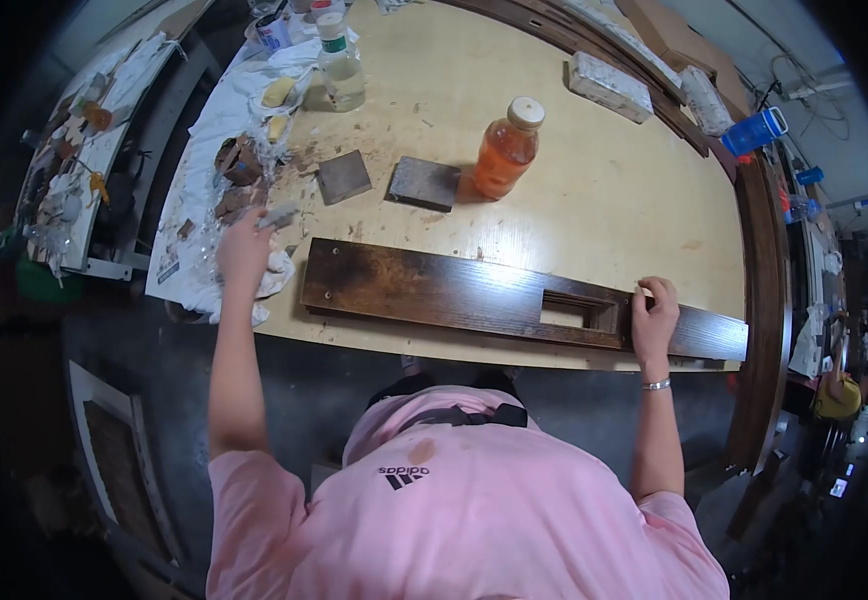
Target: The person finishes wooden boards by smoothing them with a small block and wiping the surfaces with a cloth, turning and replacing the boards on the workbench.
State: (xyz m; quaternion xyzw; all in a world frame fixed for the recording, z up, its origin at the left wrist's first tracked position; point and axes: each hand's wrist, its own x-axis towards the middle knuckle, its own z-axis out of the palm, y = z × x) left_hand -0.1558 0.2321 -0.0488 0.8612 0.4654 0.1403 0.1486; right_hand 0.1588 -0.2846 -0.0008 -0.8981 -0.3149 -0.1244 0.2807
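Hands well apart, right hand [656, 318] curled against a long, glossy, dark wood-grained board [424, 290], rectangular cut-out [578, 312] just to its left, left hand [243, 252] at a small grey piece [278, 214] near crumpled white cloth [276, 276], both grips unclear.

The wooden board [424, 290] is dark brown with fine grain lines, patchy and more reddish near its left end. The table [634, 190] is pale yellow with brown spots. I see an orange bottle [506, 155] under a white cap [527, 112], a dark grey block [424, 184], and a pink shirt [514, 510] with black letters [404, 470].
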